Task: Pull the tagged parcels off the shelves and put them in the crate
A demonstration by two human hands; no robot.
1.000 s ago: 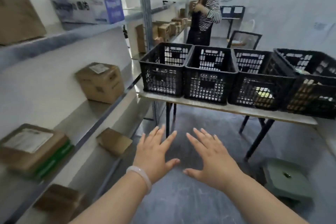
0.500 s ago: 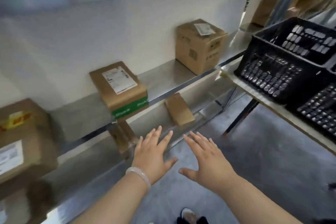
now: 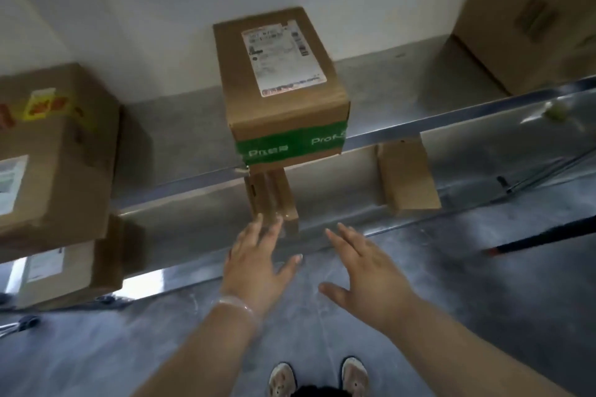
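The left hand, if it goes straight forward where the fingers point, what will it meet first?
Most likely the narrow brown parcel on the lower shelf: the left hand is open and its fingertips already overlap the parcel's near end. Depth is unclear, so contact cannot be confirmed.

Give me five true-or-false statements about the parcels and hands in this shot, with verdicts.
1. The parcel with green tape carries a white label on top. True.
2. The left hand is gripping that parcel. False: it is open, below the parcel, holding nothing.
3. The right hand is open and empty. True.
4. The green-taped parcel sits on the floor. False: it sits on the shelf, at its front edge.
5. The large box on the left has a blue sticker. False: its sticker is yellow and red.
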